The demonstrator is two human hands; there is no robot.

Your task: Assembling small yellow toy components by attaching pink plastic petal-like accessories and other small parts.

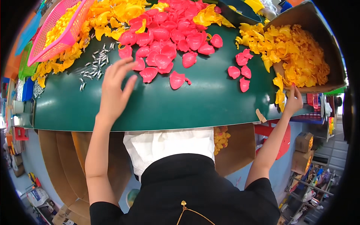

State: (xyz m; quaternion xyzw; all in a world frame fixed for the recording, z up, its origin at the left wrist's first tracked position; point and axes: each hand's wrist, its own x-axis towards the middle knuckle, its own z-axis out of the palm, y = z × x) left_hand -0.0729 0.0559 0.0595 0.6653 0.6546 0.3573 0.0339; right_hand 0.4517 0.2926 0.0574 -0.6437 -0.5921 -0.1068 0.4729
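My left hand [117, 88] hovers over the green table [180, 107] with its fingers apart and nothing in them. Beyond its fingertips lies a heap of pink shell-shaped plastic pieces [161, 33], some spread singly toward me. Several small silver metal cylinders [99, 62] are scattered to the left of that hand. On the right, my right hand [294, 100] is closed in a pinch at the near edge of a cardboard box [332, 33]. A bit of pink shows at its fingertips; I cannot make out what it is. Yellow plastic pieces [300, 56] fill the box and spill out leftward.
A pink mesh basket [41, 52] of yellow pieces stands at the far left, beside more loose yellow pieces [101, 18]. Several pink pieces [243, 71] lie apart at mid-right. A dark tray [240, 13] sits at the back. Below the table edge are open cardboard boxes [240, 150].
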